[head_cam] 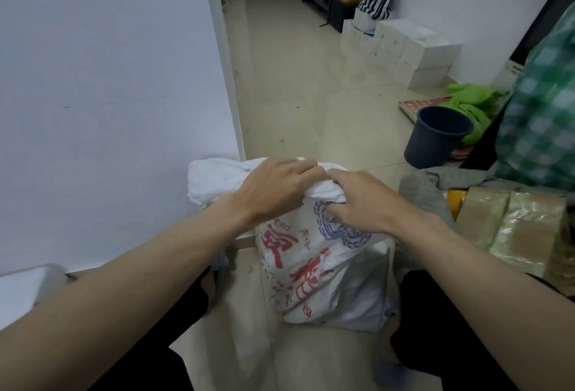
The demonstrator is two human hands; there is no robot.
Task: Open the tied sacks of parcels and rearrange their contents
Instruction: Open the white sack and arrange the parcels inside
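A white woven sack (326, 278) with red and blue print stands on the tiled floor between my knees. Its gathered neck (323, 190) bunches up at the top, and loose white fabric spills to the left. My left hand (273, 191) grips the bunched neck from the left, fingers curled over it. My right hand (357, 201) holds the neck from the right, fingertips pressed into the fabric just below the bunch. The tie itself is hidden under my fingers.
Tape-wrapped brown parcels (510, 229) and a grey sack (426, 191) lie at the right. A dark bucket (435, 135), green bags (469, 104) and a green checked sack (541, 117) stand beyond. White boxes (410, 48) line the far wall. A white wall (109, 79) runs close on the left.
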